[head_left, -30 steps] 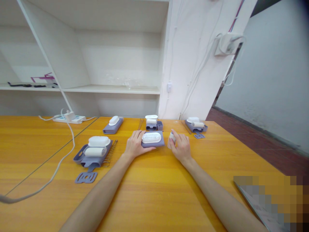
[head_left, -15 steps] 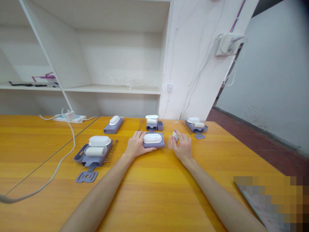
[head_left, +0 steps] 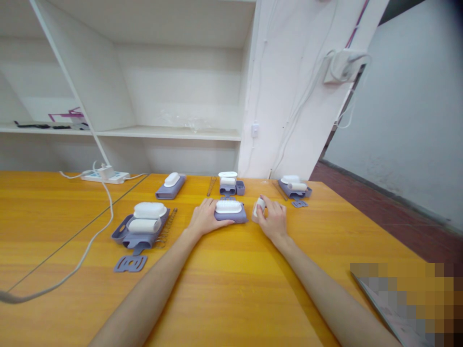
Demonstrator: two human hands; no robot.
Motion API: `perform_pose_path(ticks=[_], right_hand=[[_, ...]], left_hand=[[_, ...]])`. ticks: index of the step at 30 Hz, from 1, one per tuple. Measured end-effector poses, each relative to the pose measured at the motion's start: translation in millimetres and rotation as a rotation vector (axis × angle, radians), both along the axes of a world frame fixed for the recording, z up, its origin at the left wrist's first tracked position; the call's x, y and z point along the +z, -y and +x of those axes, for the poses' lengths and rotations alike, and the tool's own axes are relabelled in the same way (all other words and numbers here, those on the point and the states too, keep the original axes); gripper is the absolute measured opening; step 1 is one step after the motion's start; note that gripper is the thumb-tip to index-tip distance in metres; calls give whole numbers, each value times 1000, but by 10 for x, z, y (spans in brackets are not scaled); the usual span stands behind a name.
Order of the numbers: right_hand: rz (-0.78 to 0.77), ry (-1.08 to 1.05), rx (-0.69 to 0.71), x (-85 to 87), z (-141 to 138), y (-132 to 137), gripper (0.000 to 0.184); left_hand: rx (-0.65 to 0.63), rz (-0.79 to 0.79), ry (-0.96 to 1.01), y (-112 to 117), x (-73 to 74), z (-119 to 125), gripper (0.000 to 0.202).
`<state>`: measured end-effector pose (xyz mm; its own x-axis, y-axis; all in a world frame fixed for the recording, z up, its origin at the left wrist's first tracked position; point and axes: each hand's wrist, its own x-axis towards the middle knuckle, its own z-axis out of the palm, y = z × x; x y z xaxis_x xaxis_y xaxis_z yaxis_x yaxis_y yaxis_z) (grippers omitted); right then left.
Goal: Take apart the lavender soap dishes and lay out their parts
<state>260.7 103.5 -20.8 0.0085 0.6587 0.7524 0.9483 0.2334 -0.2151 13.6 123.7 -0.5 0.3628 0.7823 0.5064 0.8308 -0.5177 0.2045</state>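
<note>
Head view: grey-purple base (head_left: 231, 215) lies flat on the orange table (head_left: 224, 289), just above frame centre, with its long axis running left-right. A white brush (head_left: 228, 206) sits on top with the same long axis, bristles up.

Left hand (head_left: 203, 218) comes in from the lower left, forearm stretched out low over the table. Its fingers lie together and curl over the base's left end, and the thumb lies along the near edge, gripping it.

Right hand (head_left: 274, 220) is just right of the base, palm down. Its fingers curl and pinch a short white roller (head_left: 259, 206) against the thumb. The roller is held just off the base's right end; which way its axis points is hard to tell.

Any marking on the parts is too small to read.

Around them:
- A matching parts set (head_left: 142, 227) lies left of centre, with a flat plate (head_left: 130, 263) below it and a spring (head_left: 167, 224) beside it.
- Three more sets are further up: one (head_left: 170, 185), a middle one (head_left: 230, 183) and one to the right (head_left: 294, 187).
- A power strip (head_left: 104, 177) sits in the upper left, and its cable (head_left: 87, 250) trails toward the lower left.
</note>
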Motion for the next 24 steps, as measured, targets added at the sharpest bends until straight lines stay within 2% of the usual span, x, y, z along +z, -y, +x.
perform_pose_path(ticks=[5, 12, 17, 24], right_hand=[[-110, 67, -49, -16, -8, -15, 33], [-140, 86, -45, -38, 0, -38, 39], [-279, 117, -71, -57, 9, -42, 48], [-284, 175, -21, -54, -13, -17, 61]], left_hand=[[-5, 8, 4, -2, 2, 0, 67], [-5, 10, 0, -8, -10, 0, 66], [0, 9, 6, -5, -9, 6, 66], [-5, 4, -1, -5, 3, 3, 65]])
